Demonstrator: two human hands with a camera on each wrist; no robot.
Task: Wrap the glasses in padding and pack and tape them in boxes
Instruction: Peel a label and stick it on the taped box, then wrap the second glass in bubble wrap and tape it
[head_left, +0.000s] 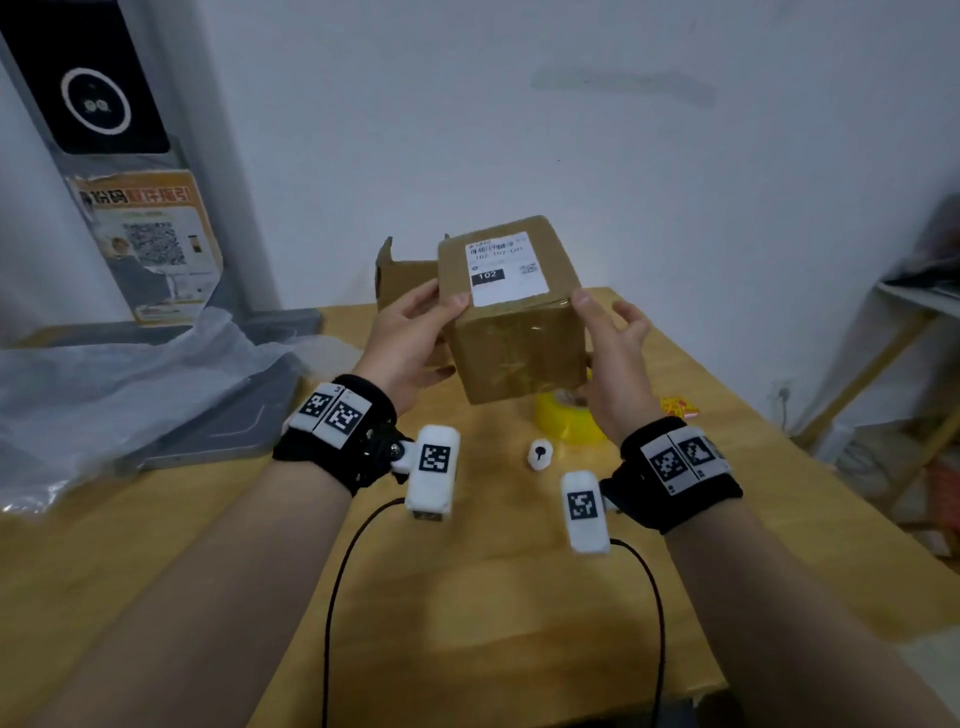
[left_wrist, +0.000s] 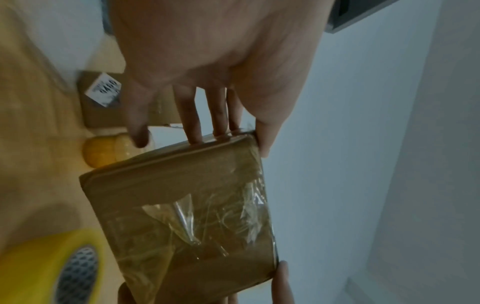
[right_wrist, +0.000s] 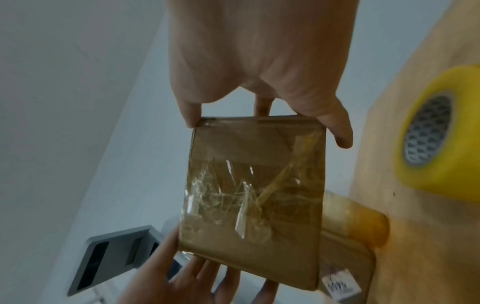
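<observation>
Two hands have the box (head_left: 511, 312) up off the table (head_left: 467, 597), label on top, probably to check the seal. Left hand (head_left: 410, 338) grips one side, right hand (head_left: 613, 358) the other, fingers splayed behind. A second box (head_left: 400, 270) waits open, tape roll (head_left: 566, 421) below.

Left wrist: thumb over the edge, fingers (left_wrist: 194, 121) behind; crinkled tape on the near face.

Right wrist: thumb and fingertips (right_wrist: 337, 129) pinch the top corners. No glasses visible.
</observation>
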